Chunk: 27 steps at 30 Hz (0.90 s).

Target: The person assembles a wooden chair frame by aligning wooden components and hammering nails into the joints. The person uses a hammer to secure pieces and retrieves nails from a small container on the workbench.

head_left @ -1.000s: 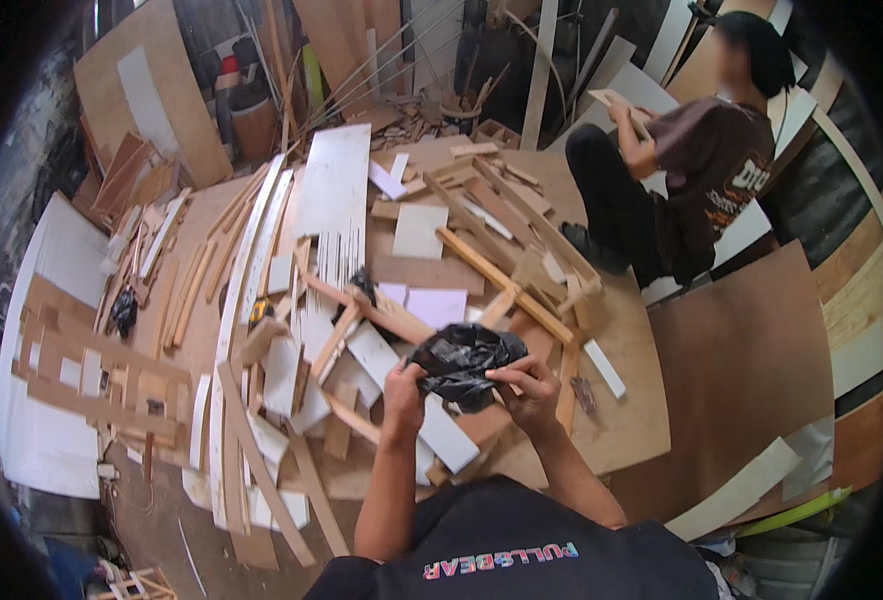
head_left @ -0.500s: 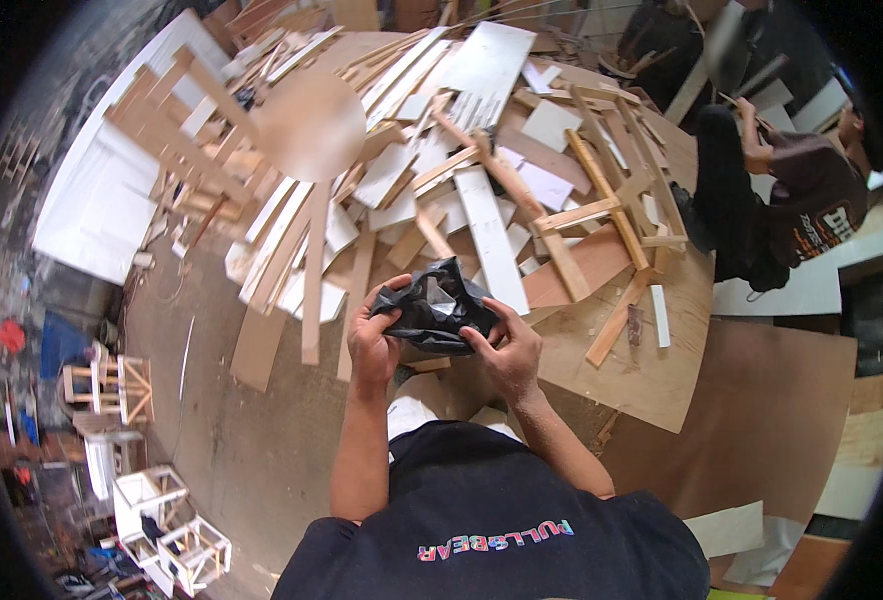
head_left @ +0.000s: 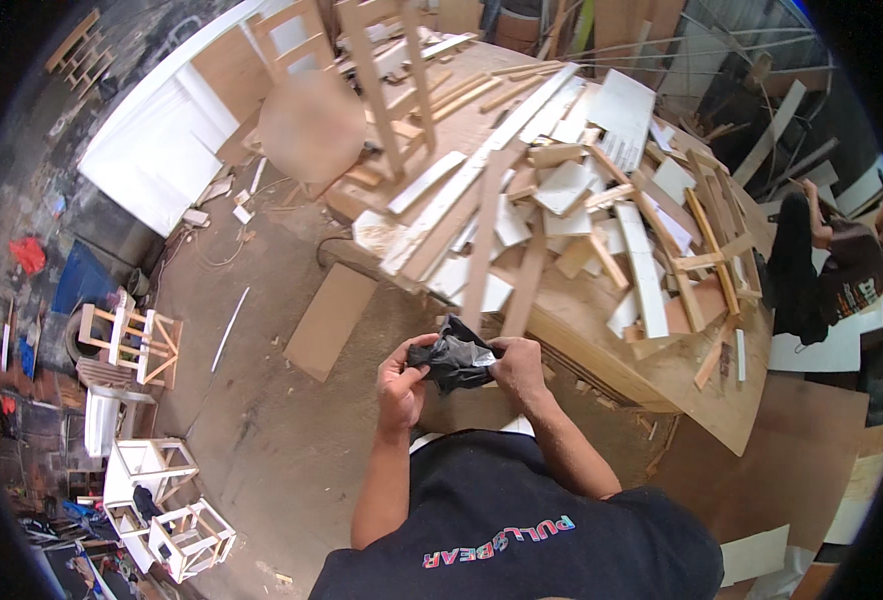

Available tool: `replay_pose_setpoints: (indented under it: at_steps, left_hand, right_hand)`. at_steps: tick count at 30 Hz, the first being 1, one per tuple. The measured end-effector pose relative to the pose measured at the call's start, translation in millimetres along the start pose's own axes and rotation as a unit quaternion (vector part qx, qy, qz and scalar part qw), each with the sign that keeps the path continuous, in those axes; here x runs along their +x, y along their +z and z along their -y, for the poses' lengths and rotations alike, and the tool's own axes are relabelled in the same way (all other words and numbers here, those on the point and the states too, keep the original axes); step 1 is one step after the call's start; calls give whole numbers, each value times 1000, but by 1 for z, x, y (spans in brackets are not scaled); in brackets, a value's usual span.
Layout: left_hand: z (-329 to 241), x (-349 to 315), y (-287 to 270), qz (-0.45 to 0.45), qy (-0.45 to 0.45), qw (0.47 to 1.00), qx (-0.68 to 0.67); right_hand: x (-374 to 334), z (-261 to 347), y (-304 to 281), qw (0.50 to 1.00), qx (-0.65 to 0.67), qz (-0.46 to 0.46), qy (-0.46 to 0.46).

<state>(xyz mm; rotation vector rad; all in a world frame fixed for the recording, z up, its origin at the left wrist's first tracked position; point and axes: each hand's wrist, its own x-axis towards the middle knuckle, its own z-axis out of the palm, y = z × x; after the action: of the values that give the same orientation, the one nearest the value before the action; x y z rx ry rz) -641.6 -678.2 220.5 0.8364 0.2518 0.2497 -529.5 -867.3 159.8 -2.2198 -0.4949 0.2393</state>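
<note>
A crumpled black plastic bag (head_left: 450, 378) is in front of my body, with both hands on it. My left hand (head_left: 400, 382) pinches its left edge between thumb and fingers. At the right side, my right hand (head_left: 522, 368) is closed on the bag's rim, back of the hand up; its fingertips are partly hidden. A pale, shiny patch (head_left: 478, 354) shows in the bag's opening beside my right fingers; I cannot tell what it is.
Ahead, a low wooden platform (head_left: 652, 390) carries a heap of boards and offcuts (head_left: 572, 215). A brown panel (head_left: 332, 322) lies on the floor. White wooden frames (head_left: 192, 540) stand at lower left. Another person (head_left: 832, 265) sits at far right.
The view has swung left, so the wood heap appears farther right. My right hand has turned from thumb-up on the near rim to a closed grip at the bag's right side.
</note>
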Motion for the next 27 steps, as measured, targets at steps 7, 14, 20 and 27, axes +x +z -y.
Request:
replay_pose_setpoints:
  at_steps: [7,14,20,27]
  left_hand:
    - [-109,45,-119,-18,32,999,-2]
    - [-163,165,-194,12,-4,1000,7]
    - [-167,294,-214,32,-57,998,25]
    - [-102,424,-237,44,-129,963,233]
  right_hand:
    - [77,95,109,997,7,-53,52]
    - [188,128,177,974,84,-155,143]
    - [284,104,200,935,123,-263,202]
    - [340,41,212,920,20,-292,261]
